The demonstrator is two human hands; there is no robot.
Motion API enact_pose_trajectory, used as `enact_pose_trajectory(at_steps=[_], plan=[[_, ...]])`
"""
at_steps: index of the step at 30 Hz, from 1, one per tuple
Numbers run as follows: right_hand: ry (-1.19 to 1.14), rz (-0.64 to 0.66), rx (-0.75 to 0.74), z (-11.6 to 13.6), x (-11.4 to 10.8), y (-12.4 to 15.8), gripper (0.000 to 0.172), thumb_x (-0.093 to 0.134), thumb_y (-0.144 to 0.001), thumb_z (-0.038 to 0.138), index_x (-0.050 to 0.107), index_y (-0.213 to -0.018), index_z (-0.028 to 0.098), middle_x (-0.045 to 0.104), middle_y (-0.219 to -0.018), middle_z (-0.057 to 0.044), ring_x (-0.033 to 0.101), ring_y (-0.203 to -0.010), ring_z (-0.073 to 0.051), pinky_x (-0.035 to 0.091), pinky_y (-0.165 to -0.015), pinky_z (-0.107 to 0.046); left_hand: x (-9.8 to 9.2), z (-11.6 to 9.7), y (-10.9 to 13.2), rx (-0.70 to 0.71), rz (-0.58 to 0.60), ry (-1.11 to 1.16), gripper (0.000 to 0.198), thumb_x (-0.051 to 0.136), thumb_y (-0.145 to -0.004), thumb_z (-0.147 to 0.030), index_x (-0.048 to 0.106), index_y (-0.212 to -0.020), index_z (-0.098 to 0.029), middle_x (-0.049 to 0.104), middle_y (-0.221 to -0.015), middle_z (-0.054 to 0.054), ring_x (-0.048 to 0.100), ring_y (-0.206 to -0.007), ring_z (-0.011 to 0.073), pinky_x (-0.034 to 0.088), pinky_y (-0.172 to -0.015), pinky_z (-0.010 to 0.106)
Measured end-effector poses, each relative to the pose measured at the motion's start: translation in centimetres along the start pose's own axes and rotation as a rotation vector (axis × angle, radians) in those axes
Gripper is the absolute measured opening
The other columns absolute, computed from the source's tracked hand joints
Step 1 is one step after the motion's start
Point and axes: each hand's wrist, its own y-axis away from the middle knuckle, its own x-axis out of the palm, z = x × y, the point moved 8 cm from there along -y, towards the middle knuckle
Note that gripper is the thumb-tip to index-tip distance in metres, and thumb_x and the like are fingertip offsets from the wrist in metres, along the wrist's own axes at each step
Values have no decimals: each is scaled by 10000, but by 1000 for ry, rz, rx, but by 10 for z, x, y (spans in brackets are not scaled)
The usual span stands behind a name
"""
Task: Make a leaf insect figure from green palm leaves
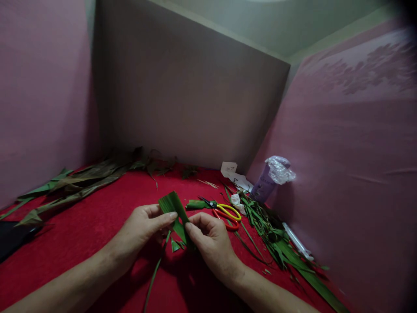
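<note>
1. Left hand (146, 222), pinching a green leaf (171, 204) between thumb and fingers.
2. Right hand (211, 239), pinching the leaf's right edge.
3. Leaf, held above the red cloth (81, 221), between both hands.
4. Scissors (217, 206), lying just beyond the right hand; leaf scraps (269, 226) farther right.

Left wall (42, 95): pink, plain, darkening into shadow toward the far corner. Back wall (189, 87): flat, dull grey-brown, bounded above by a pale strip (221, 29) sloping down to the right in view. Right wall (345, 130): pink, with a darker leaf-like pattern (374, 65) high up and faint creases (371, 179) lower down. Ceiling (234, 17): pale grey-green, bright patch (265, 0) at the top edge of view. Lighting below: dim. Red surface (107, 213): extends between the walls; whether floor or furniture cannot be determined.
</note>
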Motion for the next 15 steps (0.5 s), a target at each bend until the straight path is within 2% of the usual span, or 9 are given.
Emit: enact_pose_trajectory(at_steps=[9, 15], plan=[[7, 26, 0, 5, 3, 1, 174, 555, -790, 282, 647, -770, 136, 604, -651, -6, 493, -548, -94, 404, -518, -204, -6, -1, -2, 21, -36, -19, 176, 679, -681, -300, 686, -732, -132, 644, -616, 18, 533, -531, 128, 397, -539, 238], [4, 53, 5, 2, 5, 3, 217, 568, -795, 343, 658, -826, 147, 641, -707, -25, 557, -594, -118, 464, -542, -222, -5, -5, 0, 20, -74, 0, 133, 682, -666, -269, 678, -669, -136, 649, -593, 18, 529, -531, 128, 405, -536, 235]])
